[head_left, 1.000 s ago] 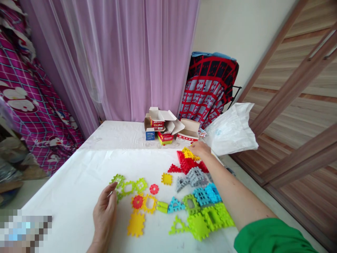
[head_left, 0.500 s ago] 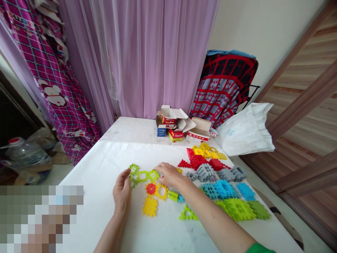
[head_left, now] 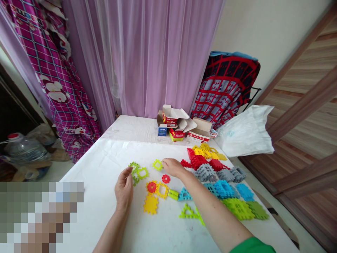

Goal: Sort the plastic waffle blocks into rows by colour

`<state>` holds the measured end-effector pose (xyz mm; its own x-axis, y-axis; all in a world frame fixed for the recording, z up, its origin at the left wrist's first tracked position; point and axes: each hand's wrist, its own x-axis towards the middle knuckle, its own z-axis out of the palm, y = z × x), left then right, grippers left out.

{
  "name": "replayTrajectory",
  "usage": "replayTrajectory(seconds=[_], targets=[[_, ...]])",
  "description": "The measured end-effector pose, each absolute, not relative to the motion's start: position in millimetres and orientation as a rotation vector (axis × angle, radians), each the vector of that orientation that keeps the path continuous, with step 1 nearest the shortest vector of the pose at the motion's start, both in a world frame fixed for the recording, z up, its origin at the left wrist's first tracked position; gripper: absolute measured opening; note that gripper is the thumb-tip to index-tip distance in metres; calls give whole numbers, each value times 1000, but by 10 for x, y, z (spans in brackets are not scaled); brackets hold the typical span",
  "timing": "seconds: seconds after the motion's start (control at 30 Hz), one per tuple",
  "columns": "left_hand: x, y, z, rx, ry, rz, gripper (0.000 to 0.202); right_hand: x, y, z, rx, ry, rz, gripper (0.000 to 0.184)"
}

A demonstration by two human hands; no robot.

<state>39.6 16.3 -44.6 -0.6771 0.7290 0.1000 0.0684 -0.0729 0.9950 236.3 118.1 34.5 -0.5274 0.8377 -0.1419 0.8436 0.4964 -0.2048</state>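
Note:
My left hand [head_left: 123,188] is closed at the left edge of several joined lime-green toothed building pieces [head_left: 138,172]; its fingertips overlap them. To the right, my right hand [head_left: 172,167] pinches a single lime-green square frame piece [head_left: 154,165], held apart from that joined group. A loose red round toothed piece [head_left: 163,179] lies just below the right hand. Nearer to me, a yellow frame piece [head_left: 158,194] and a solid yellow square [head_left: 150,204] sit side to corner, with another red round piece [head_left: 151,187] set in the upper left yellow part.
Colour-sorted pieces cover the table's right side: yellow [head_left: 207,153], red [head_left: 198,161], grey [head_left: 204,172], blue [head_left: 223,189] and green [head_left: 238,209]. Opened cardboard boxes [head_left: 198,135] stand at the back. A white bag [head_left: 246,131] leans at the right edge.
My right hand has moved slightly up and right with the lime-green frame, which is now separate from the group at my left hand. The loose red round piece is now uncovered.

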Motion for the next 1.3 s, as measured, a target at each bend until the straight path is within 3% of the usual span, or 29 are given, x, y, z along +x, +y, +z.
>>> replayTrajectory(seconds=[0.27,0.63,0.73,0.83,1.03,1.13,1.2,1.3], targets=[[398,154,-457,867,1717,1798,34,2485,1169,256,1842,2581,-280,29],[393,130,-372,901,1817,1729,39,2259,1034,186,1824,2631,-172,30],[415,121,-329,1004,1831,1685,41,2264,1005,300,1668,2754,-165,36],[477,113,-259,1086,1716,1627,49,2286,881,454,1226,3042,-18,41],[613,102,-126,1197,1408,1391,49,2398,636,587,516,3383,442,12],[641,69,-57,1196,1357,1316,47,2476,609,589,424,3425,503,15],[652,41,-17,1146,1365,1269,49,2499,589,587,557,3422,453,18],[674,20,3,1029,1392,1290,54,2451,511,566,1236,3310,155,19]])
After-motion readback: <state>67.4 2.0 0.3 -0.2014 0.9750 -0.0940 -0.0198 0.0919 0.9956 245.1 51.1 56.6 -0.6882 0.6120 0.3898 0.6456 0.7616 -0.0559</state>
